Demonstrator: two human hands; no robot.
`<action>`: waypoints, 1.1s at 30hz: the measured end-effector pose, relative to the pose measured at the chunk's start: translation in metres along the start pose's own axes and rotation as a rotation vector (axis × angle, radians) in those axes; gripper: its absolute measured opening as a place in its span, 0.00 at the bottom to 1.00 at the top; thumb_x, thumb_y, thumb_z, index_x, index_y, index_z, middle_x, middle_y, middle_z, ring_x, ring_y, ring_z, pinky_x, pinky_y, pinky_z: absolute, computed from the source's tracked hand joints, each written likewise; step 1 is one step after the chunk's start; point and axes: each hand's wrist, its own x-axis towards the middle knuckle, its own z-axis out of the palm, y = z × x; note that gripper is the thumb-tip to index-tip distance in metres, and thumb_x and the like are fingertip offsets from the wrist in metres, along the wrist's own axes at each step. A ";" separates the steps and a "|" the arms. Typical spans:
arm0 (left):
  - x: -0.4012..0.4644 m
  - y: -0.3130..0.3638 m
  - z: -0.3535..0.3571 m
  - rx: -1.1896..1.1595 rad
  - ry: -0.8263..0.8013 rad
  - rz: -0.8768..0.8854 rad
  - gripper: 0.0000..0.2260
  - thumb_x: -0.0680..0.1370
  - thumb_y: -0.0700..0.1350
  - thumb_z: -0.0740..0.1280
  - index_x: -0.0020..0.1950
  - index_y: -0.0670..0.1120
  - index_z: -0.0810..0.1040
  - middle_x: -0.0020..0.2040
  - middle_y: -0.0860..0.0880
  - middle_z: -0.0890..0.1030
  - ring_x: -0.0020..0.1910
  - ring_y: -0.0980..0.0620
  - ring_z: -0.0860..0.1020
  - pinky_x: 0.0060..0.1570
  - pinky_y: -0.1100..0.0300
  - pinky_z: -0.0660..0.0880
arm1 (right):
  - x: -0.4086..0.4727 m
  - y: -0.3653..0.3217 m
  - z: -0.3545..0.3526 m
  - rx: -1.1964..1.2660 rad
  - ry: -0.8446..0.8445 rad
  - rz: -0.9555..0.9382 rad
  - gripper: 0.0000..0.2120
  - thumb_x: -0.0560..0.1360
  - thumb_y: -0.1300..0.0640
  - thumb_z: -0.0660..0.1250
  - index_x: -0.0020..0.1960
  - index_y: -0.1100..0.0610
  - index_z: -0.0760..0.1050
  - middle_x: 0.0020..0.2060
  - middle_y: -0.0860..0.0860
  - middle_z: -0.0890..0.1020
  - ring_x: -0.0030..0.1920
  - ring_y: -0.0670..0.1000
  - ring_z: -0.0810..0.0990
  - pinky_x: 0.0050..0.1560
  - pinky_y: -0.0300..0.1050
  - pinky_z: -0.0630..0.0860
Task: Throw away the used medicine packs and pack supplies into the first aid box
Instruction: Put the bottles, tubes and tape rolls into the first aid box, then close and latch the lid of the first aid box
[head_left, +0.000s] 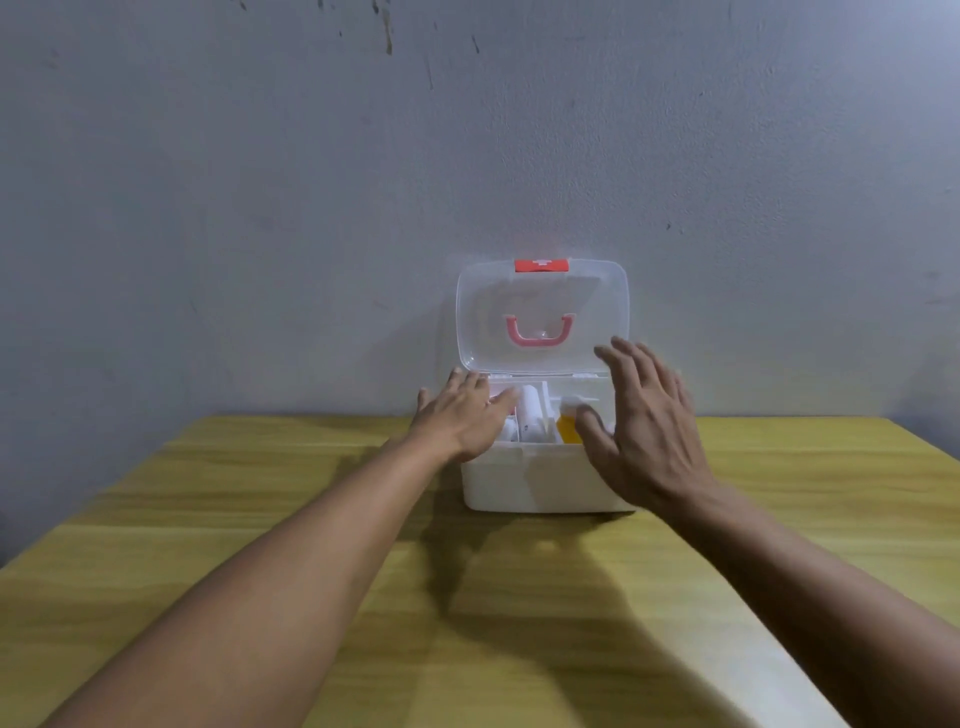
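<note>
A white first aid box (530, 480) stands on the yellow wooden table (311, 519) against the wall. Its clear lid (543, 317), with a pink handle and a red clasp, stands open and upright. Inside the box I see white bottles (532, 415) and an orange-yellow item (567, 428). My left hand (460, 415) reaches over the box's left rim, fingers spread, holding nothing. Over the box's right side hovers my right hand (641, 421), fingers apart and empty, hiding part of the contents.
A grey-blue wall (467, 156) rises directly behind the box. The table's back edge meets the wall, and its left and right edges angle toward me.
</note>
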 end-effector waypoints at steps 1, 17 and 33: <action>0.001 0.000 0.001 0.000 0.001 -0.010 0.37 0.75 0.67 0.40 0.78 0.47 0.55 0.80 0.48 0.51 0.79 0.49 0.45 0.73 0.37 0.44 | 0.014 -0.002 -0.001 0.014 0.015 -0.003 0.30 0.72 0.44 0.55 0.71 0.57 0.64 0.71 0.57 0.69 0.72 0.59 0.64 0.70 0.60 0.63; -0.002 0.000 0.005 0.060 0.033 -0.017 0.35 0.78 0.66 0.43 0.78 0.46 0.54 0.80 0.48 0.48 0.79 0.46 0.42 0.73 0.40 0.37 | 0.174 -0.010 0.025 -0.362 -0.043 -0.075 0.21 0.75 0.60 0.65 0.67 0.59 0.68 0.61 0.59 0.77 0.62 0.60 0.72 0.62 0.56 0.70; -0.036 0.009 -0.012 -0.707 0.917 0.060 0.31 0.75 0.60 0.49 0.64 0.38 0.73 0.63 0.40 0.75 0.64 0.45 0.71 0.65 0.55 0.66 | 0.033 -0.027 -0.053 -0.254 -0.239 -0.362 0.09 0.78 0.51 0.63 0.52 0.52 0.80 0.47 0.51 0.80 0.45 0.54 0.78 0.40 0.55 0.79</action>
